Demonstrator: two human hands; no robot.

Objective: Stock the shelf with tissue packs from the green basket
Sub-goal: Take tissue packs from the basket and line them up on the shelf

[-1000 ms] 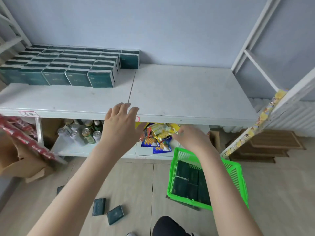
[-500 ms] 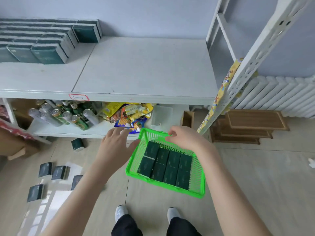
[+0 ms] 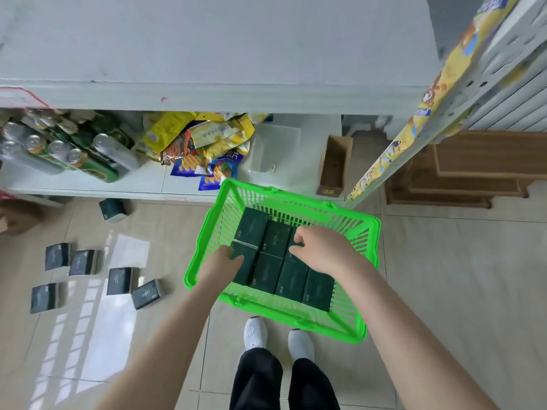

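You're at pick-up: your left hand [image 3: 222, 263] and right hand [image 3: 321, 251] are down in the green basket [image 3: 296, 318], fingers curled onto the tissue packs [image 3: 268, 273] lying there; whether they grip, I cannot tell. Next, clasp packs and lift them to the shelf [image 3: 207, 39].

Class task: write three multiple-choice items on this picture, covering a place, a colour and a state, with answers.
1. Where does the green basket stand? A on the top shelf; B on the floor by the shoes; C on the lower shelf.
2. What colour are the shoes? A white; B black; C red.
3. The basket is: A empty; B upside down; C holding tissue packs.
Key: 1 B, tiles lie under it; 2 A, both show white; 3 C, dark packs lie inside.
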